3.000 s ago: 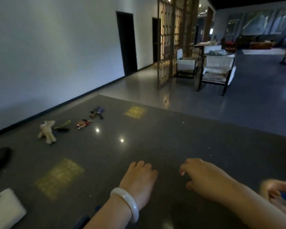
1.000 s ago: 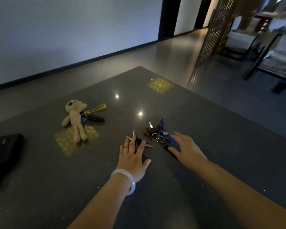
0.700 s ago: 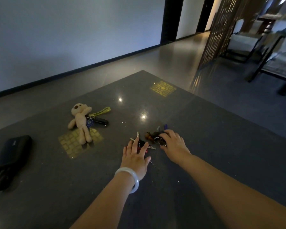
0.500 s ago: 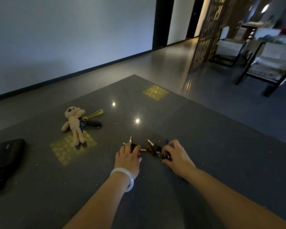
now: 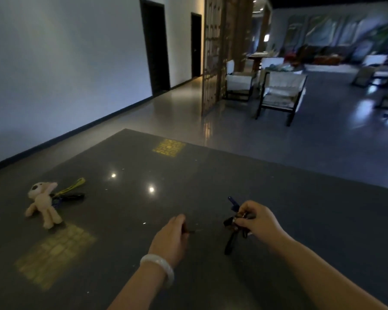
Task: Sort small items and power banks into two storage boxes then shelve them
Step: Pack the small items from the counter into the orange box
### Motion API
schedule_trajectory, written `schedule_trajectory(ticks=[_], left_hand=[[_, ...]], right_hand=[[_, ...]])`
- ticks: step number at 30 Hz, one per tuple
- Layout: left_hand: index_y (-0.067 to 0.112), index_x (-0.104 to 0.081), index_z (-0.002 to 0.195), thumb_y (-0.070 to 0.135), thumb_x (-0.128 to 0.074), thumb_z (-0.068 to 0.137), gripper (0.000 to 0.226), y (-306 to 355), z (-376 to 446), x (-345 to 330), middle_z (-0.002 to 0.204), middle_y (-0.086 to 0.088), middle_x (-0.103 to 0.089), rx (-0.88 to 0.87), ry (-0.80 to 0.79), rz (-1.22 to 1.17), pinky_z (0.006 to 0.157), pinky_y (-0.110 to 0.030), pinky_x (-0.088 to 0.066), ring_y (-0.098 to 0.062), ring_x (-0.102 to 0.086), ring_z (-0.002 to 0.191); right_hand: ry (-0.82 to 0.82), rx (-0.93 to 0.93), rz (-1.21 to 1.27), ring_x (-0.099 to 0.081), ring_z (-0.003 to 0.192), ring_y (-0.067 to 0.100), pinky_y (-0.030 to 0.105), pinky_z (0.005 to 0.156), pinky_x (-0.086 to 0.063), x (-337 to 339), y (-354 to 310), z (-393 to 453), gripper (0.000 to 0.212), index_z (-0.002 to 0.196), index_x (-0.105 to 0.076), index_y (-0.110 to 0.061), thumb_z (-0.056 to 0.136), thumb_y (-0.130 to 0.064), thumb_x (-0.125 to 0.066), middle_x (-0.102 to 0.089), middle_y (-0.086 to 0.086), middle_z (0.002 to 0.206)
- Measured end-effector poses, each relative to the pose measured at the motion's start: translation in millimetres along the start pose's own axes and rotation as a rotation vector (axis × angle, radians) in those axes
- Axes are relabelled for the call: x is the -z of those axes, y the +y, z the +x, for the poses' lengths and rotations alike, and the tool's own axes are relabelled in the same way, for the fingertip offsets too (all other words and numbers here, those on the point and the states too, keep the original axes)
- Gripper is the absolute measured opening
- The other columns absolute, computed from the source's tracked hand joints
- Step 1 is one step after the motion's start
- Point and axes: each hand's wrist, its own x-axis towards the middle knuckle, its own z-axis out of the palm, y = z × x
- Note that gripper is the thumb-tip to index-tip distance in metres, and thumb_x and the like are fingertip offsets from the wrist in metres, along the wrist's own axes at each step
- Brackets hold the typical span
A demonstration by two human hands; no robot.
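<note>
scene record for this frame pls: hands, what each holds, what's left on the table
left hand: closed around a small bunch of keys, mostly hidden in the fist
right hand: closed on blue key bunch, lifted, strap dangling
plush toy keychain: lying on table, far left, with yellow strap and dark fob beside it
table: dark glossy top, yellow patterned patches
boxes: none in view

Both bare forearms reach forward, side by side. The left hand (image 5: 170,239), a pale jade-like bangle (image 5: 158,268) on its wrist, is curled closed, knuckles up. The right hand (image 5: 259,222) is closed in a pinching grasp, fingers bent inward.
</note>
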Motion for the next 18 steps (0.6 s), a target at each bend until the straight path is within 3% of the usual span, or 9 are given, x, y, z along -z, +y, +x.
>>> schedule_trajectory(ticks=[6,8,13,18], left_hand=[[0.035,-0.048,0.087,0.020,-0.063,0.090,0.022,133,-8,-19,0.086,0.010,-0.061,-0.229,-0.019,-0.212,0.065,-0.025,-0.054,-0.005,-0.063,0.077],[0.039,-0.049,0.088,0.021,-0.065,0.089,0.024,180,-19,-26,0.088,0.013,-0.061,-0.327,-0.028,-0.253,0.066,-0.019,-0.053,0.000,-0.063,0.081],[0.033,-0.056,0.092,0.018,-0.066,0.088,0.019,284,-56,-48,0.089,0.015,-0.059,-0.508,-0.029,-0.336,0.071,-0.003,-0.044,0.013,-0.056,0.089],[0.029,-0.057,0.096,0.019,-0.064,0.087,0.015,361,-95,-71,0.091,0.018,-0.058,-0.645,-0.074,-0.383,0.077,0.000,-0.041,0.016,-0.053,0.096]], right_hand=[[0.190,0.006,0.063,-0.070,0.074,0.009,0.023,0.061,-0.055,105,13,-81,0.018,0.080,-0.063,-0.023,0.080,-0.009,-0.074,-0.072,-0.002,0.084],[0.262,0.001,0.073,-0.071,0.075,0.010,0.027,0.066,-0.057,146,19,-116,0.019,0.080,-0.063,-0.023,0.080,-0.008,-0.074,-0.072,-0.001,0.083],[0.389,0.023,0.080,-0.070,0.074,0.005,0.022,0.066,-0.055,235,39,-202,0.019,0.088,-0.062,-0.022,0.079,-0.009,-0.073,-0.072,-0.003,0.083],[0.496,-0.005,0.093,-0.072,0.072,0.011,0.028,0.068,-0.057,301,68,-277,0.020,0.083,-0.064,-0.028,0.078,-0.011,-0.074,-0.074,-0.004,0.083]])
